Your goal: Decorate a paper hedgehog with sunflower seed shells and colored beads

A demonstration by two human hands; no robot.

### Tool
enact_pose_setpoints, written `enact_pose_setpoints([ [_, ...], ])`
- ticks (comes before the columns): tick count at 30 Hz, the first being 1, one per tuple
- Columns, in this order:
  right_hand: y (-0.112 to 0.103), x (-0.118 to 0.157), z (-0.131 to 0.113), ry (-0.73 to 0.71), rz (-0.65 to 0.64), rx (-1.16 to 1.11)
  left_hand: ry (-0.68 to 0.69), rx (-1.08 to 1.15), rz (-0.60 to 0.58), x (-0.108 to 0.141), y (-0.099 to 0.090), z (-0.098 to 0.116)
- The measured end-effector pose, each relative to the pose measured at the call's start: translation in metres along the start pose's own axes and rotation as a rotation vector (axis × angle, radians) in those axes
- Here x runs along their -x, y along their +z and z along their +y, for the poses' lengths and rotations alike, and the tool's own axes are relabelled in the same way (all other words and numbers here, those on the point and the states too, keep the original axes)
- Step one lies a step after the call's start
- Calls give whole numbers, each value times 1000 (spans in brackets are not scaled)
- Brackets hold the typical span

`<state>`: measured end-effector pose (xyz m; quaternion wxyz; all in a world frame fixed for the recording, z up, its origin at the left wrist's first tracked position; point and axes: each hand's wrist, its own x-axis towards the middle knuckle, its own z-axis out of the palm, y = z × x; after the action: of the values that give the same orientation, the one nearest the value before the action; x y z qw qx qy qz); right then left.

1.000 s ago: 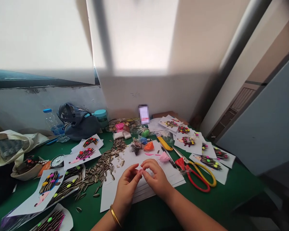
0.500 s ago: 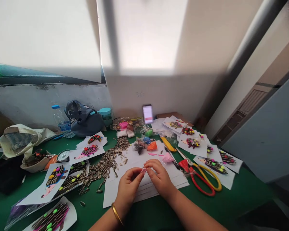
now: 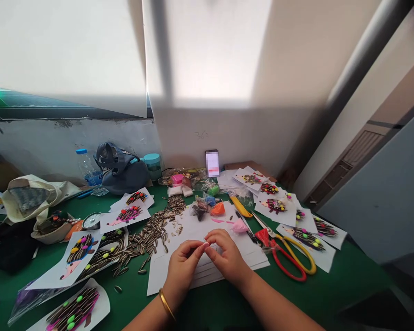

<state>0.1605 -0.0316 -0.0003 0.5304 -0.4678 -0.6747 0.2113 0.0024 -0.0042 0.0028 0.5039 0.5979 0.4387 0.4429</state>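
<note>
My left hand [image 3: 184, 266] and my right hand [image 3: 227, 257] meet fingertip to fingertip above a stack of white paper [image 3: 207, 272]. Between the pinched fingers a small bit of pink clay shows, mostly covered by the fingertips. Just beyond my right hand lie a lump of pink clay [image 3: 239, 226] and a thin pink strip [image 3: 222, 221]. Orange clay [image 3: 217, 209] and dark clay [image 3: 198, 212] in wrapping sit on the back of the paper. Sunflower seeds [image 3: 158, 226] are heaped to the left of the sheets.
Red and yellow scissors [image 3: 291, 257] and a yellow-handled cutter [image 3: 241, 207] lie on the right. Seed hedgehog pictures on white cards [image 3: 124, 218] flank both sides. A phone [image 3: 212, 163], bag [image 3: 124, 172] and bottle [image 3: 89, 172] stand behind.
The fingers have closed further around the pink bit, which shows less than before. Both hands stay in nearly the same place, and the view has shifted slightly.
</note>
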Motion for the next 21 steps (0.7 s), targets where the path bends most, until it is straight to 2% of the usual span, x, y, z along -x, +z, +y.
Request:
enact_pose_setpoints([
  [11,0,-1,-6,-5,-47,34,86,-66,-31,-2,-1,-4],
  [16,1,-1,-7,7,-44,33,54,-85,-49,-3,-1,-4],
  [21,2,-1,-5,9,-71,59,88,-87,-45,-4,-1,-5],
])
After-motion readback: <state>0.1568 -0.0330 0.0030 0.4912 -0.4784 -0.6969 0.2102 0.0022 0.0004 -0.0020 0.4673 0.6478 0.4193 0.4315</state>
